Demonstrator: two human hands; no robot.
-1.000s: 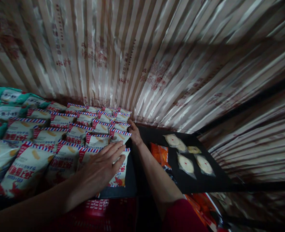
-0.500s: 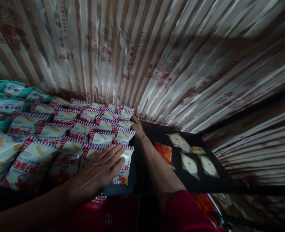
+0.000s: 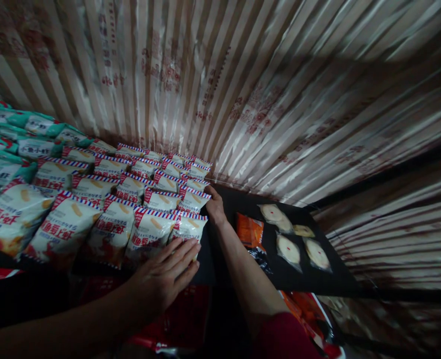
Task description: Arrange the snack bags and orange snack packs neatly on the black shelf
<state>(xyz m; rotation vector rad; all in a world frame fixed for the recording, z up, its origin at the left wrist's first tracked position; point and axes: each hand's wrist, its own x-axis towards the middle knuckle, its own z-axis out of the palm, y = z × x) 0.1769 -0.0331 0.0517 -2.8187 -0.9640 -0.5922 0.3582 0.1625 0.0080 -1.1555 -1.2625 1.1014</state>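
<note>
Rows of white snack bags [image 3: 151,234] with red lettering and striped red-and-blue top edges stand close together on a dark shelf [image 3: 239,199]. My left hand [image 3: 170,271] lies with its fingers stretched out and flat against the front of the rightmost bag [image 3: 190,227] in the front row. At the right side of the rows, my right hand [image 3: 215,205] rests against the edge of the bags behind the front one. Its fingers look extended along the side, partly hidden by the bags. Neither hand grips a bag.
Green snack bags [image 3: 37,147] stand at the left. On the right of the shelf lie an orange packet [image 3: 250,230] and several flat, round wrapped pieces [image 3: 288,249]. Striped, printed sheeting [image 3: 190,99] hangs behind. Red packages [image 3: 303,314] are below the shelf edge.
The view has shifted, so the bags sit a little higher and farther right in it. My left hand sits lower on the front bag. My right hand stays at the side of the rows.
</note>
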